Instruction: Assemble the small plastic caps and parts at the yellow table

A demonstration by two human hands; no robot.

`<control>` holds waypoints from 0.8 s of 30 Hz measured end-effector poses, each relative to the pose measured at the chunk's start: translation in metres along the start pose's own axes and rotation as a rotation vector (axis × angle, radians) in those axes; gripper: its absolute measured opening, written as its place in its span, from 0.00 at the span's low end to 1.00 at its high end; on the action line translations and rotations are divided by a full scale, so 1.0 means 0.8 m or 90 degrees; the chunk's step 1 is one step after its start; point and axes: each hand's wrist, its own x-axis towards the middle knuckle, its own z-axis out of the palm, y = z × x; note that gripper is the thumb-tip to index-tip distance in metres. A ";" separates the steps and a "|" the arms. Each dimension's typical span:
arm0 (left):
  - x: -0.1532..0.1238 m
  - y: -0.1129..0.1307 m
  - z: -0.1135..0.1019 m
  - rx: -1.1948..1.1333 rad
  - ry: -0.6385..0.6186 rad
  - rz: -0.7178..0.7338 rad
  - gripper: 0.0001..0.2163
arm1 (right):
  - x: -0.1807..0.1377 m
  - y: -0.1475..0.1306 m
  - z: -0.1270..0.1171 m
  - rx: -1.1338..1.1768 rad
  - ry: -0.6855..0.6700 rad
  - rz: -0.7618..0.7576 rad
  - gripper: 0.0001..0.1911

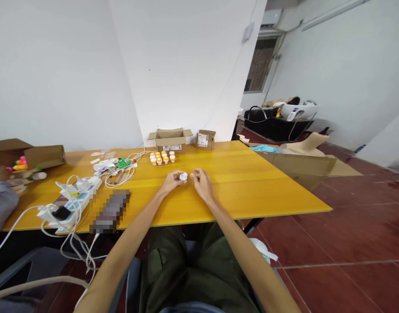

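Observation:
My left hand [172, 182] is closed around a small white container [183, 176], held just above the yellow table with one end turned toward my right hand. A little to its right is my right hand [202, 183], apart from the container. Its thumb and fingers are bent together in a pinch, and whatever may be between them is too small to make out. Beyond both hands stands a group of several small white bottles [159, 161] with orange or white tops, set close together on the table.
An open cardboard box [170, 141] and a smaller box [206, 140] stand against the wall. At left lie a phone [111, 211], a power strip [80, 204] with tangled white cables, and a pile of small packets [106, 166]. The table [251, 187] ends at the right.

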 end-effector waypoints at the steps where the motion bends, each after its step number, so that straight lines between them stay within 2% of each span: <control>1: 0.000 0.000 0.000 0.001 0.001 0.002 0.19 | 0.000 -0.005 -0.001 0.029 0.003 0.001 0.10; 5: 0.002 -0.001 0.002 0.011 -0.008 0.010 0.17 | -0.003 -0.021 -0.001 0.102 0.002 -0.019 0.10; 13: 0.001 0.000 0.002 -0.002 -0.027 0.022 0.15 | -0.004 -0.028 -0.002 0.113 -0.061 -0.057 0.09; 19: -0.004 0.007 0.002 -0.051 -0.028 -0.007 0.20 | -0.002 -0.022 0.001 0.145 -0.083 -0.023 0.08; 24: -0.004 0.009 -0.001 -0.047 -0.005 -0.003 0.20 | 0.000 -0.022 0.003 0.199 -0.089 0.004 0.08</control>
